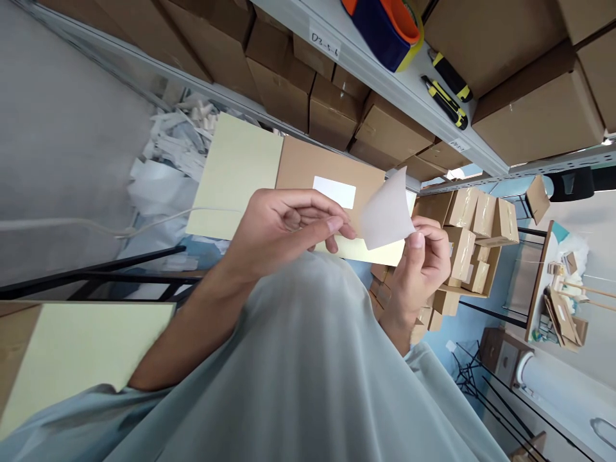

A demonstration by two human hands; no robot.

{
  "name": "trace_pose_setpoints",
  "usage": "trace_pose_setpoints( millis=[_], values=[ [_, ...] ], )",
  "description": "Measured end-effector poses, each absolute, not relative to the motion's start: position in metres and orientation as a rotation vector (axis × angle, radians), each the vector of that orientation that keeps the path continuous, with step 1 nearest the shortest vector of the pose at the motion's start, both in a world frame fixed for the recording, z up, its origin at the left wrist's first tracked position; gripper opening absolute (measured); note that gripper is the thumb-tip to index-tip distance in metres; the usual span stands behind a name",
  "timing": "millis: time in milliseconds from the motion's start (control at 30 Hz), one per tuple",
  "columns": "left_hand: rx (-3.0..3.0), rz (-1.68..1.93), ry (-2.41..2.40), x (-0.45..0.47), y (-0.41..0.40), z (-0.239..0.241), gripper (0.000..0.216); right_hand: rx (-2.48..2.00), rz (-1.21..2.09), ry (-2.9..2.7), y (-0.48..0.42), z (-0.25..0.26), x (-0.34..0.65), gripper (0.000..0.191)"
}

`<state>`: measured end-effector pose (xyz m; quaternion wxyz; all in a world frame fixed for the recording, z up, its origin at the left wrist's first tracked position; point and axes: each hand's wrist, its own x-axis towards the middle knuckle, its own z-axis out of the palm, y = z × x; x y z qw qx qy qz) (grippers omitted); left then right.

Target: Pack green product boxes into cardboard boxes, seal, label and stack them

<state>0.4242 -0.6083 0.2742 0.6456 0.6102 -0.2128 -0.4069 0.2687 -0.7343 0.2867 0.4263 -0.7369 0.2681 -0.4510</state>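
My right hand (423, 256) pinches the lower right corner of a small white sheet of paper (387, 212) between thumb and fingers. The sheet curls upward and stands in front of a brown cardboard surface (301, 170). On that cardboard lies a blank white label (334, 192). Pale yellow board (240, 170) adjoins the cardboard on the left. My left hand (298, 228) hovers before the cardboard, just below the label. Its fingers are loosely bent, the thumb close to the index finger, and no held thing shows. A small gap separates its fingertips from the sheet.
Above runs a metal shelf (308, 29) bearing a tape dispenser (385, 32), two utility knives (445, 102) and cartons. More cardboard boxes (469, 237) are stacked at right. Crumpled white waste (168, 160) lies at left, crossed by a white cable (129, 231). Another pale yellow board (96, 353) is lower left.
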Motion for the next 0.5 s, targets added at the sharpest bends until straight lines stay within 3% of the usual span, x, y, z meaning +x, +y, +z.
trace_pose_setpoints(
  millis=[500],
  values=[
    [1.472,-0.799,-0.654,0.410,-0.608,0.263,0.024,-1.938,-1.174,0.608,-0.723,0.284,0.270,0.015]
  ],
)
